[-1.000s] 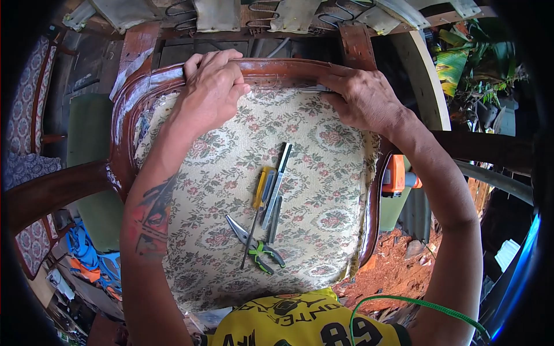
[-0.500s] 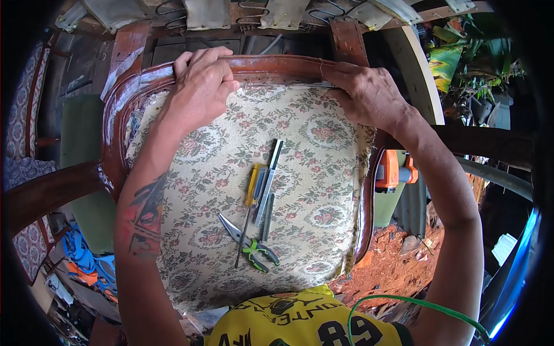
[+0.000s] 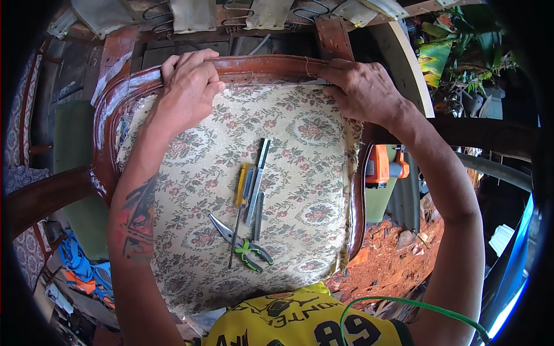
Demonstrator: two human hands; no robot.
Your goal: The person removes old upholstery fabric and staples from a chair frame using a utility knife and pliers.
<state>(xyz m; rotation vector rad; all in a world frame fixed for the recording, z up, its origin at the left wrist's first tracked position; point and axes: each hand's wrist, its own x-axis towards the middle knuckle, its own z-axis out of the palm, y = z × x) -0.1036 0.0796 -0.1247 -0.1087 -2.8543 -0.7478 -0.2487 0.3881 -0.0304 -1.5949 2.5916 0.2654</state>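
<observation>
L hand (image 3: 187,86), R hand (image 3: 362,89) on wood frame (image 3: 266,64); pliers (image 3: 239,243) on floral seat (image 3: 306,173)

Across the floral seat (image 3: 314,173), pliers (image 3: 239,245), a yellow screwdriver (image 3: 242,185) and a blade (image 3: 259,167) clutter its middle, the left hand (image 3: 187,86) and right hand (image 3: 362,87) bar its far edge at the wooden frame (image 3: 262,63), and both its sides lie bare.

The left hand (image 3: 187,86) is curling over the wooden rim (image 3: 259,64) in the upper middle of the frame, its fingertips disappearing behind it. The right hand (image 3: 363,92) is covering all but a sliver of a thin metal strip (image 3: 314,82), so its grip is not showing. At right, the orange tool (image 3: 378,166) is peeking out, half hidden behind the rim. The bottom edge is cutting off the yellow shirt (image 3: 288,323).
</observation>
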